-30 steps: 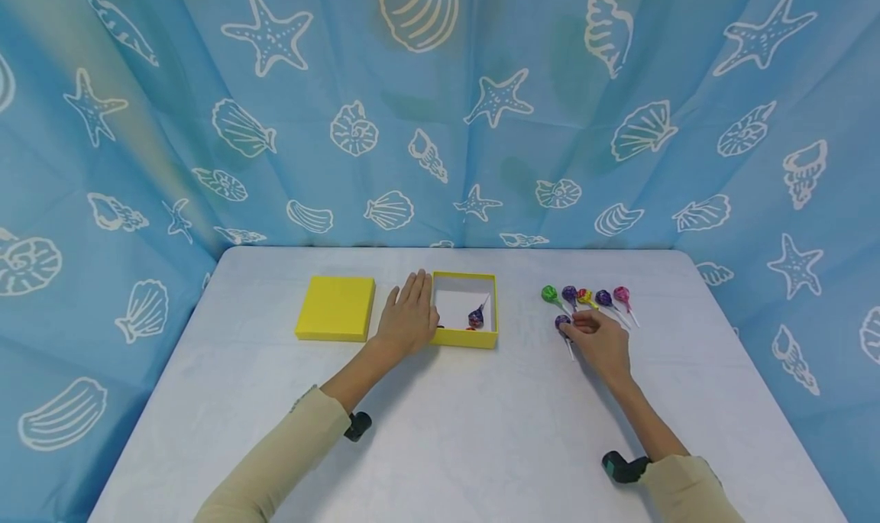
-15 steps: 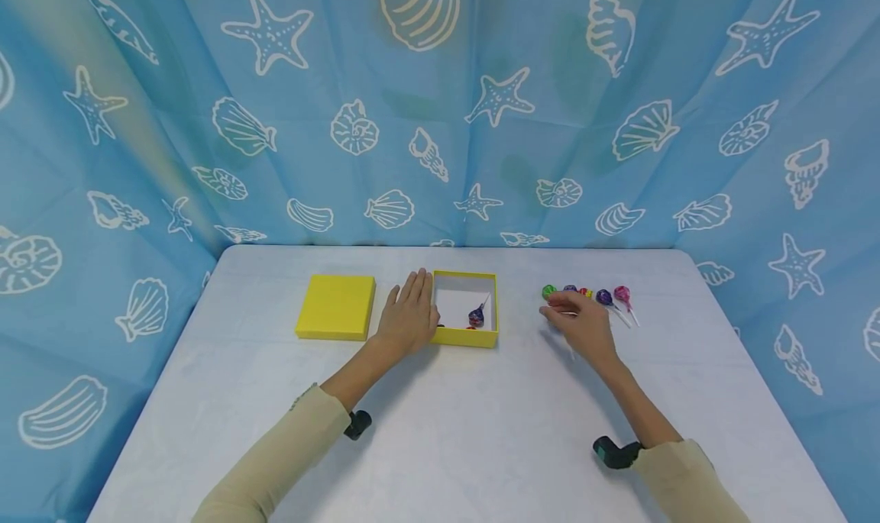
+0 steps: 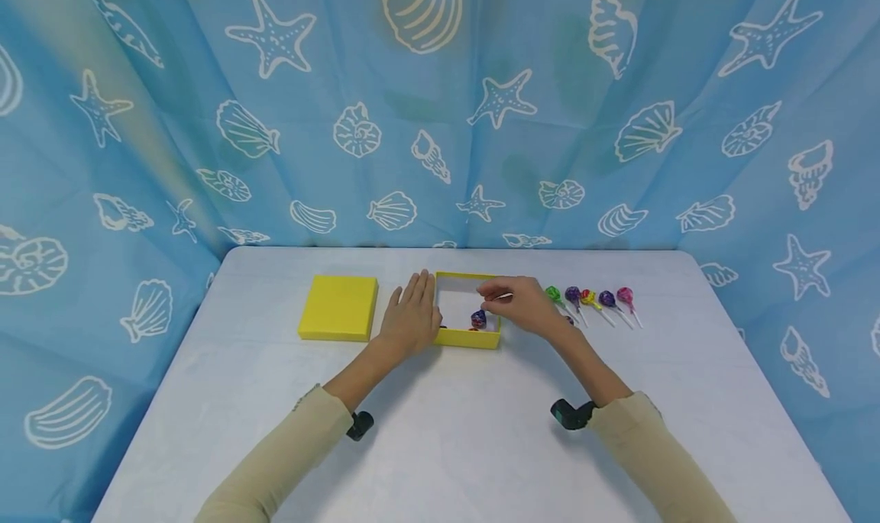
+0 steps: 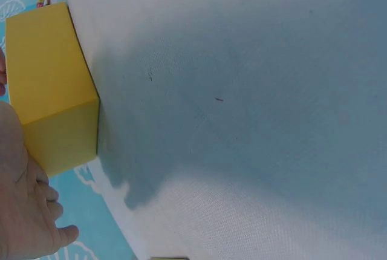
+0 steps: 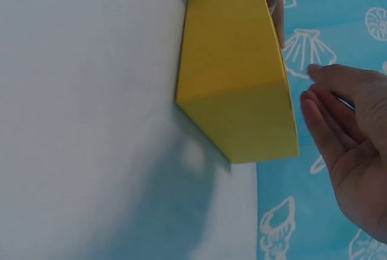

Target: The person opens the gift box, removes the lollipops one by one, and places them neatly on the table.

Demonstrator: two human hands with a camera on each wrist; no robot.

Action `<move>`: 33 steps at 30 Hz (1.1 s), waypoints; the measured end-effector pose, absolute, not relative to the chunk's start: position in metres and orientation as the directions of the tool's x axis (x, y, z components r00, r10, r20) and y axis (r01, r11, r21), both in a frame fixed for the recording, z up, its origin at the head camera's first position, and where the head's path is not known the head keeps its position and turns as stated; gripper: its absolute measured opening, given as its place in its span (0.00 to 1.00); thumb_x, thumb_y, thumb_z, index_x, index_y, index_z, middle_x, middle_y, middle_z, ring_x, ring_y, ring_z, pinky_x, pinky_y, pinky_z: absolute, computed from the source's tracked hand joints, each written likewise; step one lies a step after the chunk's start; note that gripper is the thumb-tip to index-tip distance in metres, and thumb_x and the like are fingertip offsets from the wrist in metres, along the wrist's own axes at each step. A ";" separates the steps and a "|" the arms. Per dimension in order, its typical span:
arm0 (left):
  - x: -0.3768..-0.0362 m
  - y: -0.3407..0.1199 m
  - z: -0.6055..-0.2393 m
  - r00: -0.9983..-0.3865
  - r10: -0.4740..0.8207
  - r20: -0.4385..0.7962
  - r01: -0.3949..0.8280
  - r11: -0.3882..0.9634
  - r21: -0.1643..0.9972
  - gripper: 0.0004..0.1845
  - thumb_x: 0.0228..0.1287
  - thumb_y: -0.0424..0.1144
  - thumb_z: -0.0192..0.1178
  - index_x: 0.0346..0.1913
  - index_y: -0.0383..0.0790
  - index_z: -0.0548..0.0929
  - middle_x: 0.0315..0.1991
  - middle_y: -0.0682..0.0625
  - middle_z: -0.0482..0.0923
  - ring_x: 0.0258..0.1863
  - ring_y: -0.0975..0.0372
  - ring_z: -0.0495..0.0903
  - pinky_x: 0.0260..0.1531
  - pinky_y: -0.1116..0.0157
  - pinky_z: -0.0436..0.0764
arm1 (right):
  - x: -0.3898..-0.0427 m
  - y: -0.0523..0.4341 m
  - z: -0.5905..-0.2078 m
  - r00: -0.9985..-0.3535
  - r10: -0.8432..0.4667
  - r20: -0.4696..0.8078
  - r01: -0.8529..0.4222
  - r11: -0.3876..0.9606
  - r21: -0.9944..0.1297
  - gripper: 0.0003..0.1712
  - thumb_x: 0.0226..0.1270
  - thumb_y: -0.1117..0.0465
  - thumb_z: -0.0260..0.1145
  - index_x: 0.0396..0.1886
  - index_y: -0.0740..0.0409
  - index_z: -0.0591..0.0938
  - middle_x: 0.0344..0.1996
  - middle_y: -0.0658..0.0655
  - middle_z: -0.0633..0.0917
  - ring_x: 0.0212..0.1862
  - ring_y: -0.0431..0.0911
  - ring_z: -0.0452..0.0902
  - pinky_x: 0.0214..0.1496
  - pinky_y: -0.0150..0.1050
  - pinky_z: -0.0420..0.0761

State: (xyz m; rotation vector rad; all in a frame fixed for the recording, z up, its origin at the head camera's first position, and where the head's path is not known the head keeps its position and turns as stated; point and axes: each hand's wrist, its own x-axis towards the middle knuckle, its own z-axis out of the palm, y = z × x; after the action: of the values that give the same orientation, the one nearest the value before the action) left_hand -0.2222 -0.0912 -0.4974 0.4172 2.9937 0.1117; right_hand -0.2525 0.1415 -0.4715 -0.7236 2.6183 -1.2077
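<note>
1. My left hand (image 3: 411, 318) lies flat on the table (image 3: 440, 431), fingers straight and together, pressed against the left wall of the open yellow box (image 3: 467, 337). It grips nothing; I think it's just there so the box doesn't skate sideways when something drops in.

2. My right hand (image 3: 522, 303) hovers over the box's right edge, thumb and fingertips pinched narrow on a thin white lollipop stick (image 3: 499, 297). The candy end is hidden behind my fingers, so I can't tell its colour. Holding it by the stick makes sense, since that lets the head hang down over the opening.

3. Inside the box, near its front right corner, there's a purple-wrapped lollipop (image 3: 478, 319) lying on the white floor, with something small and red just beside it that's too tiny to make out.

4. The row of lollipops (image 3: 595, 299) sits toward the table's right side, near the back edge: green, purple, yellow-red, purple, pink, heads in a line and sticks pointing toward me. That layout makes each one easy to grab from my side.

5. The yellow lid (image 3: 338, 317) lies flat on the table to the left of my left hand, apart from the box, out of the way.

6. The right wrist view shows my right fingers loosely curved just past the box's outer wall (image 5: 233, 72), not touching it.
</note>
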 end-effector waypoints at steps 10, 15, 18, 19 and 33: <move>-0.221 -0.091 -0.495 -0.956 0.272 -0.107 0.266 0.961 0.072 0.35 0.80 0.48 0.37 0.80 0.34 0.45 0.80 0.43 0.42 0.78 0.53 0.42 0.73 0.50 0.49 | -0.276 0.120 -0.458 -0.725 -0.673 -0.147 -0.559 0.699 -0.446 0.16 0.66 0.68 0.70 0.53 0.61 0.86 0.48 0.57 0.87 0.52 0.50 0.82 0.56 0.44 0.80; -0.220 -0.091 -0.495 -0.957 0.273 -0.100 0.267 0.961 0.069 0.35 0.80 0.49 0.38 0.80 0.34 0.45 0.80 0.43 0.42 0.78 0.53 0.42 0.73 0.51 0.49 | -0.286 0.111 -0.456 -0.692 -0.675 -0.254 -0.613 0.736 -0.286 0.14 0.65 0.68 0.70 0.51 0.57 0.88 0.46 0.53 0.88 0.52 0.48 0.82 0.57 0.44 0.79; -0.220 -0.091 -0.495 -0.957 0.274 -0.092 0.270 0.961 0.057 0.35 0.80 0.49 0.38 0.80 0.34 0.46 0.80 0.43 0.43 0.78 0.53 0.43 0.73 0.50 0.50 | -0.286 0.106 -0.454 -0.691 -0.651 -0.316 -0.610 0.759 -0.229 0.14 0.65 0.68 0.70 0.50 0.54 0.88 0.45 0.51 0.88 0.52 0.48 0.82 0.58 0.45 0.79; -0.220 -0.090 -0.496 -0.957 0.276 -0.091 0.272 0.961 0.054 0.35 0.80 0.49 0.38 0.80 0.34 0.46 0.80 0.43 0.43 0.78 0.53 0.43 0.73 0.50 0.51 | -0.285 0.104 -0.454 -0.694 -0.638 -0.335 -0.603 0.769 -0.214 0.14 0.65 0.67 0.70 0.49 0.54 0.89 0.45 0.50 0.88 0.52 0.48 0.82 0.58 0.46 0.78; -0.219 -0.092 -0.492 -0.950 0.301 -0.086 0.295 0.952 0.076 0.34 0.80 0.47 0.37 0.79 0.32 0.46 0.80 0.42 0.44 0.78 0.52 0.44 0.73 0.50 0.51 | -0.280 0.095 -0.461 -0.678 -0.657 -0.328 -0.605 0.753 -0.259 0.10 0.64 0.63 0.73 0.45 0.54 0.90 0.39 0.49 0.88 0.44 0.44 0.82 0.56 0.43 0.80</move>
State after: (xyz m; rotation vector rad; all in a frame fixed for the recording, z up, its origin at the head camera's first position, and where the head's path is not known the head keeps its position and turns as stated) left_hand -0.2188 -0.0915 -0.4918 0.4601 3.0079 0.0953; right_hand -0.2800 0.0951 -0.4610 -0.9631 2.5491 -0.1804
